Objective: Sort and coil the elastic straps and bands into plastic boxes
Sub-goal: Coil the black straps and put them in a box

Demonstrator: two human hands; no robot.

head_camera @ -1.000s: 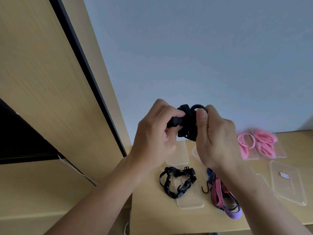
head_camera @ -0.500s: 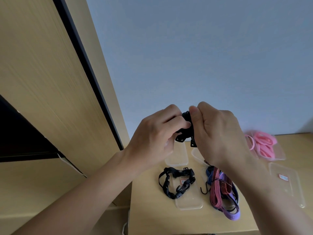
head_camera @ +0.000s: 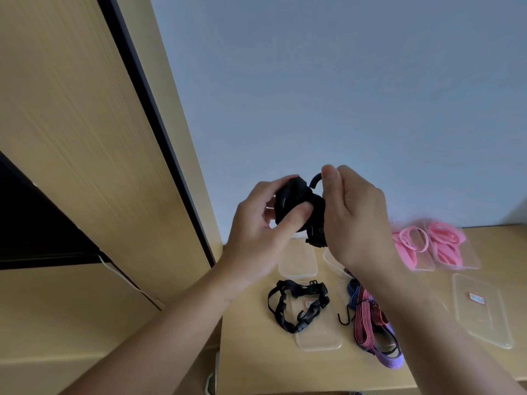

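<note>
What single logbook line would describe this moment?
step: coiling | left hand: grips coiled black strap | right hand: pinches same strap | pink bands: in clear boxes

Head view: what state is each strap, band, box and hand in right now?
left hand: grips the coiled black strap
right hand: pinches that strap
coiled black strap: held above the table
buckled black strap: loose, lying across a clear box
striped straps: uncoiled heap on table
pink bands: on two clear boxes, blurred
labelled box: holds nothing
</note>
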